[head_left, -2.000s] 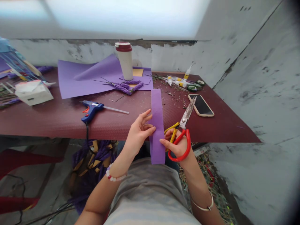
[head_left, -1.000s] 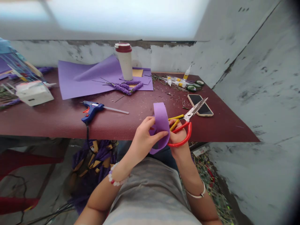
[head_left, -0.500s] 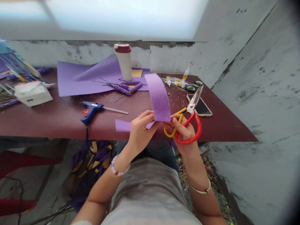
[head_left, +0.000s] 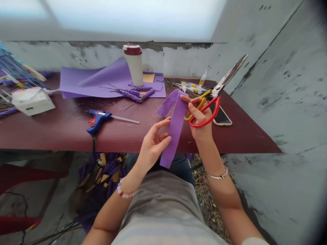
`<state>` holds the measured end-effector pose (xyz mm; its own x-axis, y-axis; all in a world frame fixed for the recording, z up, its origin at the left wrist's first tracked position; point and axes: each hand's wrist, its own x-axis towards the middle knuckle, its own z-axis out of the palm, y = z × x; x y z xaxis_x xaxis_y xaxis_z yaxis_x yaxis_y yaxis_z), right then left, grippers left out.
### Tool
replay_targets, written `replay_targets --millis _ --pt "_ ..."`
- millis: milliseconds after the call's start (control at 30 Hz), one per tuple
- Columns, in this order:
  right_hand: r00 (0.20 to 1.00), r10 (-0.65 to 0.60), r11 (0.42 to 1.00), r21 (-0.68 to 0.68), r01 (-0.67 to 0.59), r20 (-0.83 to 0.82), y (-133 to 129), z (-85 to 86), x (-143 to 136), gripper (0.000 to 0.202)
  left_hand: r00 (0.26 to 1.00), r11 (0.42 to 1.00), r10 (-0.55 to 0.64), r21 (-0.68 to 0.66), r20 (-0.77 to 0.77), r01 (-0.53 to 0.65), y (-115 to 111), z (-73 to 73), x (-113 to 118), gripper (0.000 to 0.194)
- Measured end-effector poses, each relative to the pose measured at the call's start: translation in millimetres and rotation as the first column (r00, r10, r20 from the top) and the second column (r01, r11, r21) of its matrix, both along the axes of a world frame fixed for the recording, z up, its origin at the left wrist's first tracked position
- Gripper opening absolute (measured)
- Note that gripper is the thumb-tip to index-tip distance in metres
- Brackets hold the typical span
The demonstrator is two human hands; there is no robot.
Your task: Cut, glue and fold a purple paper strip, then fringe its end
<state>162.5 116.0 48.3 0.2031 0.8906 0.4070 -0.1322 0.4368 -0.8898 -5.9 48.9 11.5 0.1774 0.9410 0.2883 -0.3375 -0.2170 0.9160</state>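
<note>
A purple strip of paper or felt [head_left: 174, 131] hangs folded over, its bend at the top and its long end down past the table edge. My right hand [head_left: 200, 115] pinches the strip near the bend. That same hand holds scissors [head_left: 217, 90] with one red and one yellow handle, blades together and pointing up to the right. My left hand [head_left: 155, 143] is beside the long end, fingers apart, with thumb and fingertips at its left edge; whether they touch it I cannot tell.
A blue glue gun [head_left: 98, 119] lies on the dark red table [head_left: 63, 136]. Behind are a large purple sheet [head_left: 87, 81], a lidded cup [head_left: 135, 66] and purple-wrapped stems [head_left: 138, 95]. Small glue bottles [head_left: 195, 90] and a phone [head_left: 222, 115] lie right; a white box [head_left: 33, 101] stands left.
My right hand has moved up with the scissors and strip. The strip has gone from standing upright to hanging folded. My left hand has loosened from its lower end.
</note>
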Motion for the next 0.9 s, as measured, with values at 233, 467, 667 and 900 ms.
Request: replay_targets --millis 233,467,667,900 --pt "0.998 -0.015 0.999 -0.052 0.012 -0.060 17.0 -7.1 5.7 0.028 0.984 0.972 -0.175 -0.164 -0.017 0.170 -17.7 -2.3 -6.9 0.050" --pt "0.981 -0.047 0.995 -0.100 0.028 -0.188 21.5 -14.6 7.9 0.043 0.961 0.950 -0.252 -0.217 -0.111 0.224 -31.9 7.2 -14.7 0.045" --pt "0.988 0.041 0.970 -0.232 -0.076 -0.151 -27.1 -5.0 17.3 0.067 0.963 0.955 -0.248 -0.191 -0.102 0.226 -22.2 2.0 -21.8 0.065" --pt "0.955 0.270 0.907 -0.301 -0.295 -0.124 -94.2 -26.8 14.7 0.066 0.961 0.950 -0.271 -0.178 -0.056 0.257 -15.1 5.1 -23.7 0.083"
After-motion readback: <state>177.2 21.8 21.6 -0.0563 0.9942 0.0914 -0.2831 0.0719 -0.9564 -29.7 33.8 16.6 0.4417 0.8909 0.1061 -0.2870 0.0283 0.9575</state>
